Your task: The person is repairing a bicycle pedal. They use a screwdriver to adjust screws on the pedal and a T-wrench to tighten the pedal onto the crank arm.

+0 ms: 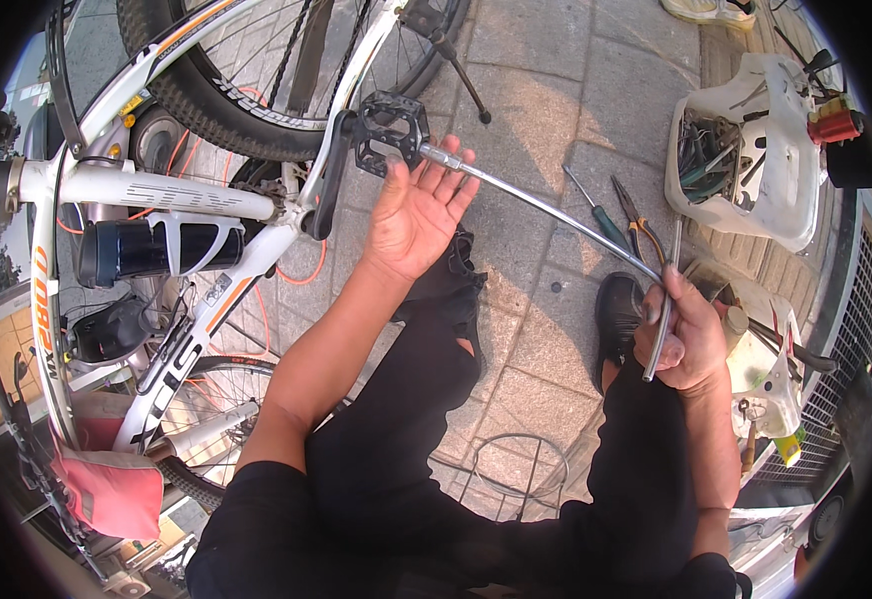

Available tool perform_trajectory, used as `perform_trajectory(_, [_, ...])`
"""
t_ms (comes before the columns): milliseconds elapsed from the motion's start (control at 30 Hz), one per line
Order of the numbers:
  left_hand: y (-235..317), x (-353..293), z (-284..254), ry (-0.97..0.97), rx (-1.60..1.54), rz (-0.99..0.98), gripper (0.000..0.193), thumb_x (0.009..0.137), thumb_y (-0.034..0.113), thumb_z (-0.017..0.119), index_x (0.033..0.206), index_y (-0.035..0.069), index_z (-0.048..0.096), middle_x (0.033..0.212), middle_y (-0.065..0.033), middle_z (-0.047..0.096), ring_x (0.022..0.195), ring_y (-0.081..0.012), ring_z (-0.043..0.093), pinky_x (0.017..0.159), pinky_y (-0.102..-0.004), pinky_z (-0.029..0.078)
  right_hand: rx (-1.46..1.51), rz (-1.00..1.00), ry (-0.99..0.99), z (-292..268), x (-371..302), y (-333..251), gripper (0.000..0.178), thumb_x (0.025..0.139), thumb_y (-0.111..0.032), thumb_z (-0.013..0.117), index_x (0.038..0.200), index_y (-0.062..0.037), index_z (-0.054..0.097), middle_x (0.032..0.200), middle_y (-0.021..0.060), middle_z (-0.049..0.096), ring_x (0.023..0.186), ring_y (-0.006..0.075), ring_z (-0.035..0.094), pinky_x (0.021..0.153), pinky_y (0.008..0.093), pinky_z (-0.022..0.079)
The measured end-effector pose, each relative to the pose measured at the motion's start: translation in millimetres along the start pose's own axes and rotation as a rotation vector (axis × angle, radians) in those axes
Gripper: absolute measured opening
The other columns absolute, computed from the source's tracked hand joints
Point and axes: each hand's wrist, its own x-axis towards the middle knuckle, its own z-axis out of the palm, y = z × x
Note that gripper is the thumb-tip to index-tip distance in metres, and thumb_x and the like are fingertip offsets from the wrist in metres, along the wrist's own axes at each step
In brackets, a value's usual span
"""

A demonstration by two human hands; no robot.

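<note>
A long chrome T-handle wrench (556,214) reaches across from my right side to the black bike pedal (393,132). My right hand (690,334) is closed around its crossbar (662,334). The socket end (441,156) is up against the pedal's outer side; how it seats there cannot be made out. Palm up, my left hand (418,225) lies open beside the pedal, its fingers passing behind the socket end and its thumb near the pedal's lower edge. The pedal sits on a black crank arm (332,175) of the white bicycle (146,190).
On the paving lie a screwdriver (607,225) and pliers (639,222). A white plastic bin (790,185) of tools stands at the right, with a second white container (755,369) nearer me. A wire ring stand (521,464) is between my legs. The bike's kickstand (466,85) juts out ahead.
</note>
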Motion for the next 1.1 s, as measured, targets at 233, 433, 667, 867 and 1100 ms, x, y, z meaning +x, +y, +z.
perform_trajectory(233, [-37.0,-2.6,18.5,-0.186,0.262,-0.156,0.029,0.105,0.013,0.06,0.134,0.009,0.057,0.138,-0.0112,0.065,0.13,-0.033,0.062,0.111,-0.0494,0.051,-0.426,-0.138,0.172,9.1,-5.3,-1.3,0.055,0.11,-0.046,0.048,0.085,-0.0005,0.066,0.05,0.0043,0.05,0.038,0.0129,0.044,0.038,0.0265,0.035])
perform_trajectory(433, [-42.9,-2.9,17.2,-0.141,0.273,-0.088,0.016,0.105,0.015,0.061,0.12,0.009,0.062,0.126,-0.0118,0.069,0.113,-0.0282,0.071,0.105,-0.0463,0.056,-1.075,-0.727,0.577,0.9,-8.3,11.2,0.041,0.111,-0.033,0.052,0.092,0.0007,0.064,0.065,0.0008,0.055,0.059,0.0065,0.05,0.055,0.0237,0.04])
perform_trajectory(667, [-49.6,-3.2,25.0,-0.028,0.297,-0.07,0.015,0.104,0.024,0.066,0.106,0.009,0.064,0.111,-0.0104,0.072,0.097,-0.0234,0.072,0.097,-0.0439,0.06,-1.355,-1.236,0.533,-34.6,-8.5,20.5,0.042,0.093,0.006,0.062,0.132,-0.0007,0.048,0.107,0.0111,0.064,0.082,0.0146,0.058,0.075,0.0296,0.05])
perform_trajectory(867, [-48.7,-4.4,27.8,0.077,0.345,-0.065,0.021,0.103,0.029,0.066,0.104,0.008,0.064,0.106,-0.0104,0.072,0.091,-0.0223,0.071,0.095,-0.0429,0.06,-1.881,-1.251,0.301,-7.3,-9.8,0.5,0.047,0.087,0.001,0.071,0.132,0.0028,0.058,0.113,0.0203,0.062,0.086,0.0297,0.061,0.079,0.0386,0.052])
perform_trajectory(1100, [-43.4,-4.0,33.5,-0.076,0.284,-0.107,0.022,0.105,0.026,0.062,0.118,0.008,0.061,0.115,-0.0087,0.072,0.113,-0.0282,0.071,0.102,-0.0446,0.058,-1.646,-0.982,0.237,3.5,-14.3,2.9,0.029,0.095,-0.012,0.069,0.12,0.0021,0.064,0.085,0.0167,0.06,0.07,0.0336,0.06,0.068,0.04,0.049])
